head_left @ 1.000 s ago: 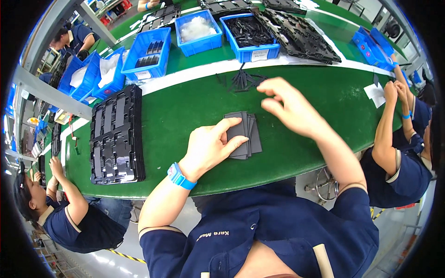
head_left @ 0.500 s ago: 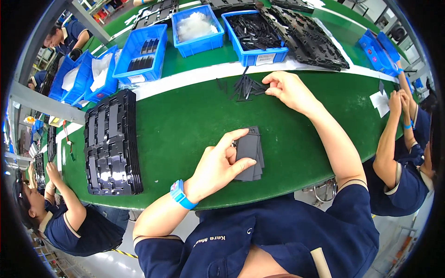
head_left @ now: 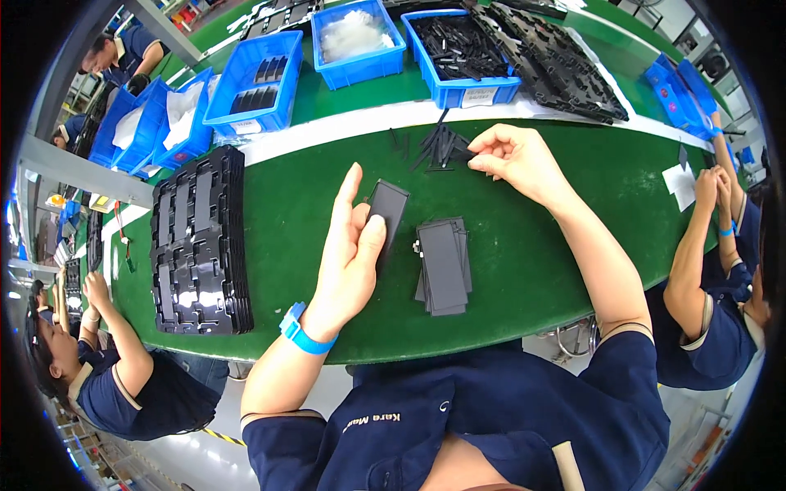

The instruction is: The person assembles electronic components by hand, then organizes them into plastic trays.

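My left hand (head_left: 348,254) is raised above the green table and grips a flat dark grey rectangular plate (head_left: 391,206) between thumb and fingers, tilted. To its right lies an uneven stack of similar grey plates (head_left: 444,266), with a small pale bit at its left edge. Farther off, my right hand (head_left: 517,159) has thumb and fingers pinched at the right side of a loose pile of thin black strips (head_left: 440,146). A dark strip end shows at its fingertips, mostly hidden by the fingers.
Left of the plates stands a stack of glossy black moulded trays (head_left: 201,241). Blue bins line the far side: one with dark pieces (head_left: 255,119), one with white material (head_left: 360,75), one with black strips (head_left: 473,92). Black frames (head_left: 553,69) lie beside them. Co-workers sit at both sides.
My left hand has lifted a plate off the stack and moved it left and away from me. My right hand stays by the strip pile, almost unmoved.
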Demonstrator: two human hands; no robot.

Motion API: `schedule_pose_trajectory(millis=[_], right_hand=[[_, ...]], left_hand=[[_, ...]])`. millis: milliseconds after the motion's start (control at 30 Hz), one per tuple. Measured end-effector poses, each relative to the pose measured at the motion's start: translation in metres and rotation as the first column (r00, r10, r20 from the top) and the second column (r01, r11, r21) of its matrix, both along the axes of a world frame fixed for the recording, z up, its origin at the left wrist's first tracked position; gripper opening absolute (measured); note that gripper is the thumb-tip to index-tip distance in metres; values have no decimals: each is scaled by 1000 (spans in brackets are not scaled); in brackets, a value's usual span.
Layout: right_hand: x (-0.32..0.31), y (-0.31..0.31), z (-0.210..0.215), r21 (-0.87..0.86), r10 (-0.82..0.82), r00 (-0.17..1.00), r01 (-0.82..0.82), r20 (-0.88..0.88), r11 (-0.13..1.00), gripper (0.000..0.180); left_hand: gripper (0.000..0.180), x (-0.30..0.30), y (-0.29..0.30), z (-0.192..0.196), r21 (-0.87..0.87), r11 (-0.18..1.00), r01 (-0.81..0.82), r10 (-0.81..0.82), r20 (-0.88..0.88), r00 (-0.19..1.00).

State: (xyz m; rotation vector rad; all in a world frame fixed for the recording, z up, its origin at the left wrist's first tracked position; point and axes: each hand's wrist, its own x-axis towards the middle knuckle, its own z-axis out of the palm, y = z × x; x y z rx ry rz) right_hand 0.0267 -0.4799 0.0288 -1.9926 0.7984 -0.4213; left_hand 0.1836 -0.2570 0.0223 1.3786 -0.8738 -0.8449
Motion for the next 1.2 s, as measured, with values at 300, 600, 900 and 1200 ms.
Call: schedule_pose_trajectory(millis=[300,600,900,1200], right_hand=[[6,20,-1,325,23,977,-93,213,941,15],[16,57,4,486,39,932,-223,360,845,14],[16,70,6,496,-9,918,-206,396,843,13],[16,70,6,493,33,921,-238,388,837,12]], left_hand=[[69,-1,-5,4,7,1000,3,-7,606,795],[77,-7,-6,0,-23,999,-27,34,835,549],[74,-9,-6,-1,-87,996,-12,78,823,562],[73,-8,-6,0,-93,995,29,59,811,582]])
